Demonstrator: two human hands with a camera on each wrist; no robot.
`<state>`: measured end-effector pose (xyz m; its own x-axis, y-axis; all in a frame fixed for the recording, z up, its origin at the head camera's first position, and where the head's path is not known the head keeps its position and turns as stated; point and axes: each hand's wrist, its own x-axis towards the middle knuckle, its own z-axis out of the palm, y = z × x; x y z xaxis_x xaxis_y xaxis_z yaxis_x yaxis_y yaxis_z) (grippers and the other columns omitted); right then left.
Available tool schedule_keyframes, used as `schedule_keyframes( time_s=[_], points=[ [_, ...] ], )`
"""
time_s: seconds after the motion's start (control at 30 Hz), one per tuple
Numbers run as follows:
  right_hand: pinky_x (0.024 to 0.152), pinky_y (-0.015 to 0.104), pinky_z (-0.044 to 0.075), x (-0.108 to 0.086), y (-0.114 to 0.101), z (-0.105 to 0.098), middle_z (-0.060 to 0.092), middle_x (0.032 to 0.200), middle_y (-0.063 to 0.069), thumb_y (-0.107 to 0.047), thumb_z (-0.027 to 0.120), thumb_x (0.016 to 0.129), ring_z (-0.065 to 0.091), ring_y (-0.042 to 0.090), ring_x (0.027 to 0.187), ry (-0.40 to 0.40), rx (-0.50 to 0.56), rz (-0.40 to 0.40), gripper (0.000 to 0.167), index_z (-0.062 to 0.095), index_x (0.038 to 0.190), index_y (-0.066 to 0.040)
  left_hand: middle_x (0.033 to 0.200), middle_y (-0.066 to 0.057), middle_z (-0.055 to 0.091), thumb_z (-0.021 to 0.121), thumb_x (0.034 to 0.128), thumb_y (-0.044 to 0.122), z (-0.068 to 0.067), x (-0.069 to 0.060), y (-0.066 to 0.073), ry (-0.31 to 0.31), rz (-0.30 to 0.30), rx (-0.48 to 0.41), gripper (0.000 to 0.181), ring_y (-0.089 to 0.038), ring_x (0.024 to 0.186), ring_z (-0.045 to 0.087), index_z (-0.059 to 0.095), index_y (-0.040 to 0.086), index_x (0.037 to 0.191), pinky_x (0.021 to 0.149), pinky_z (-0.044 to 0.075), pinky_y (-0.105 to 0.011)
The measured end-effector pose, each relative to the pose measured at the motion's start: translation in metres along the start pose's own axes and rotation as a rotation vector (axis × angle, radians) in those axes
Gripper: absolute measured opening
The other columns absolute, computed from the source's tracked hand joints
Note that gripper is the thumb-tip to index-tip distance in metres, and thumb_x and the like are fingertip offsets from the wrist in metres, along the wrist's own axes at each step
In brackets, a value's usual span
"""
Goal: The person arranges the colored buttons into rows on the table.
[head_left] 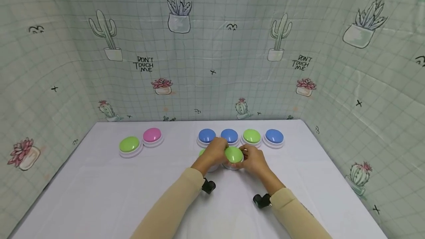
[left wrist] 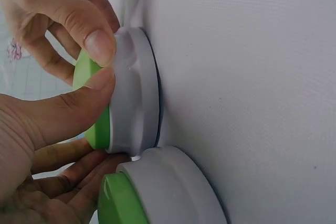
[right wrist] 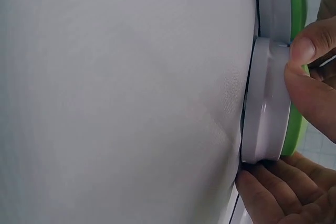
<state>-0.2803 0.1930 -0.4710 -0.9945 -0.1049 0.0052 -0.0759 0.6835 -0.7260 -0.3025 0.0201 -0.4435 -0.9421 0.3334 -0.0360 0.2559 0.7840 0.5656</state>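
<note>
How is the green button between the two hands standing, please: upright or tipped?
The green button is upright: its dome faces up in the head view, and both wrist views show its white base toward the tabletop.

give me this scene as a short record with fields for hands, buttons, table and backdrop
left hand: grips front green button
right hand: grips same button
beside it: neighbouring green button, partly hidden in head view
row behind, left to right: first blue button, second blue button, back green button, third blue button
farther left: outer green button, pink button
table: white
backdrop: cactus-print cloth
</note>
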Motion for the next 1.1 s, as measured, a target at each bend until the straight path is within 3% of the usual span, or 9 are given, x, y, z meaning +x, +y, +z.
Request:
schedule_keyframes(
  time_s=[0.53, 0.77, 1.0, 1.1],
  points=[
    [0.109, 0.054, 0.050, 0.004, -0.011, -0.003, 0.069, 0.129, 0.027, -0.015, 0.100, 0.069, 0.062, 0.042, 0.129, -0.046, -0.034, 0.012, 0.064, 0.066, 0.120, 0.003, 0.093, -0.002, 0.067, 0.098, 0.0717, 0.010, -0.002, 0.003, -0.007, -0.010, 0.006, 0.025, 0.042, -0.014, 0.086, 0.058, 0.073, 0.002, 0.104, 0.080, 0.056, -0.029],
    [0.111, 0.057, 0.047, 0.002, -0.016, -0.002, 0.068, 0.130, 0.029, -0.009, 0.097, 0.070, 0.060, 0.046, 0.128, -0.039, -0.082, -0.011, 0.064, 0.063, 0.122, 0.007, 0.103, -0.005, 0.071, 0.098, 0.0722, 0.012, 0.002, -0.005, -0.008, 0.002, -0.007, -0.052, 0.049, -0.016, 0.092, 0.062, 0.074, -0.001, 0.112, 0.089, 0.058, -0.033],
    [0.118, 0.058, 0.040, 0.001, -0.026, 0.002, 0.057, 0.146, 0.030, -0.013, 0.094, 0.076, 0.051, 0.048, 0.139, 0.023, -0.059, -0.065, 0.077, 0.056, 0.139, 0.010, 0.121, -0.010, 0.070, 0.094, 0.0803, 0.023, -0.001, -0.013, -0.011, 0.079, 0.071, 0.034, 0.055, -0.023, 0.114, 0.064, 0.072, 0.000, 0.126, 0.101, 0.055, -0.034],
    [0.117, 0.057, 0.042, 0.000, -0.037, 0.008, 0.058, 0.145, 0.030, -0.011, 0.091, 0.081, 0.052, 0.046, 0.139, 0.049, -0.016, -0.095, 0.071, 0.056, 0.140, 0.010, 0.124, -0.012, 0.068, 0.091, 0.0849, 0.024, -0.009, -0.021, -0.021, 0.118, 0.086, -0.021, 0.058, -0.027, 0.118, 0.064, 0.069, -0.001, 0.133, 0.102, 0.055, -0.037]
  ],
)
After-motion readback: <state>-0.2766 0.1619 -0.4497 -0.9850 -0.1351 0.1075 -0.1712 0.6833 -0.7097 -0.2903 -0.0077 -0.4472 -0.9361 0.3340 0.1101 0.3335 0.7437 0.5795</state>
